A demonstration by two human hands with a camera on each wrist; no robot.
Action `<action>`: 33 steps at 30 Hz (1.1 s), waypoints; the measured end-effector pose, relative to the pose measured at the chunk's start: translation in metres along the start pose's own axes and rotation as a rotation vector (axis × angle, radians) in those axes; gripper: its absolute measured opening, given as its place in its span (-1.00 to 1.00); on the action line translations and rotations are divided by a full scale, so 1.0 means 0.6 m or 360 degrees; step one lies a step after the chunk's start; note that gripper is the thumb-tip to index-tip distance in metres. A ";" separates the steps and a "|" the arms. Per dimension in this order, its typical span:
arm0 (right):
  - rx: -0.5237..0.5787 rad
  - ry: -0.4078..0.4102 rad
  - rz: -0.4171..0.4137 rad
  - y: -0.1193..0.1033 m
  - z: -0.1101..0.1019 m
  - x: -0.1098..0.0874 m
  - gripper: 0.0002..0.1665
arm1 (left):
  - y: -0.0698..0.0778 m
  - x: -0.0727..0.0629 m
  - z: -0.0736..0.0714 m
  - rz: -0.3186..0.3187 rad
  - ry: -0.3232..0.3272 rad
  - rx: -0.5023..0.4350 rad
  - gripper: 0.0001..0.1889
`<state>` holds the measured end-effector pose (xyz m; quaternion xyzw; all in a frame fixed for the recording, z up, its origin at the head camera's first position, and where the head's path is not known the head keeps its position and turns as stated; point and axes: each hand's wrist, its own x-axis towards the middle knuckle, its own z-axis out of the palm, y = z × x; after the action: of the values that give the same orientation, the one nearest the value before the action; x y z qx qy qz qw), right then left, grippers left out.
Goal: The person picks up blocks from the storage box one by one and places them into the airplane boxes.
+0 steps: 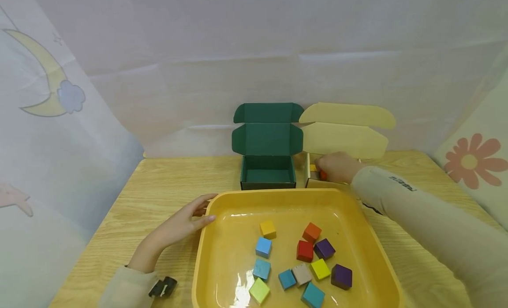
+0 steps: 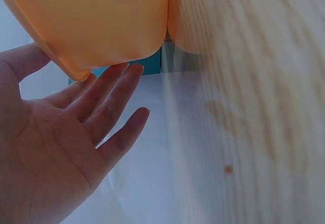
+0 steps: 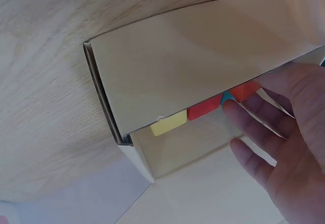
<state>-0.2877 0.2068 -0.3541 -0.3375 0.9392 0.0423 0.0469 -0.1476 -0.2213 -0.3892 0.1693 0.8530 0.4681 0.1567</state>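
Observation:
My left hand (image 1: pixel 184 222) rests at the left edge of the yellow tray (image 1: pixel 200 255). In the left wrist view its thumb lies at the rim and its loosely straight fingers (image 2: pixel 109 107) are by the outer wall. My right hand (image 1: pixel 339 166) reaches into the cream cardboard box (image 1: pixel 345 140). It pinches an orange block (image 3: pixel 244 89) between thumb and fingers, though the thumb tip is partly hidden. Next to that block in the box are a red block (image 3: pixel 204 108), a yellow block (image 3: pixel 169 123) and a small turquoise piece (image 3: pixel 228 98).
A green cardboard box (image 1: pixel 267 184) with its lid up stands left of the cream one, behind the tray. Several coloured cubes lie in the tray, among them a blue cube (image 1: pixel 263 247) and a purple cube (image 1: pixel 341 276). A pale cloth (image 1: pixel 238 78) hangs behind the wooden table (image 1: pixel 158 193).

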 end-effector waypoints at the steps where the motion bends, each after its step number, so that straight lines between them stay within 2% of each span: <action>1: 0.0012 0.0011 -0.0008 0.000 0.001 0.000 -0.85 | 0.000 0.000 0.000 -0.0001 -0.0002 -0.0002 -0.36; 12: 0.0077 0.0036 -0.0047 -0.001 0.001 0.003 -0.84 | -0.002 0.000 0.000 -0.0017 0.0020 0.0037 -0.35; 20: 0.0065 -0.0033 0.0043 0.004 -0.009 -0.004 -0.78 | -0.003 0.001 0.000 -0.0018 0.0017 0.0039 -0.35; 28: 0.0077 0.0138 0.0115 -0.008 -0.028 -0.029 -0.82 | -0.003 0.003 0.000 0.0006 0.0007 0.0027 -0.35; 33: 0.0063 0.0175 0.0138 -0.028 -0.042 -0.045 -0.84 | -0.003 0.002 0.000 -0.0005 0.0007 0.0029 -0.34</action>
<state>-0.2576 0.2084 -0.3269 -0.2974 0.9547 0.0071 -0.0001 -0.1488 -0.2216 -0.3911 0.1682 0.8578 0.4605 0.1540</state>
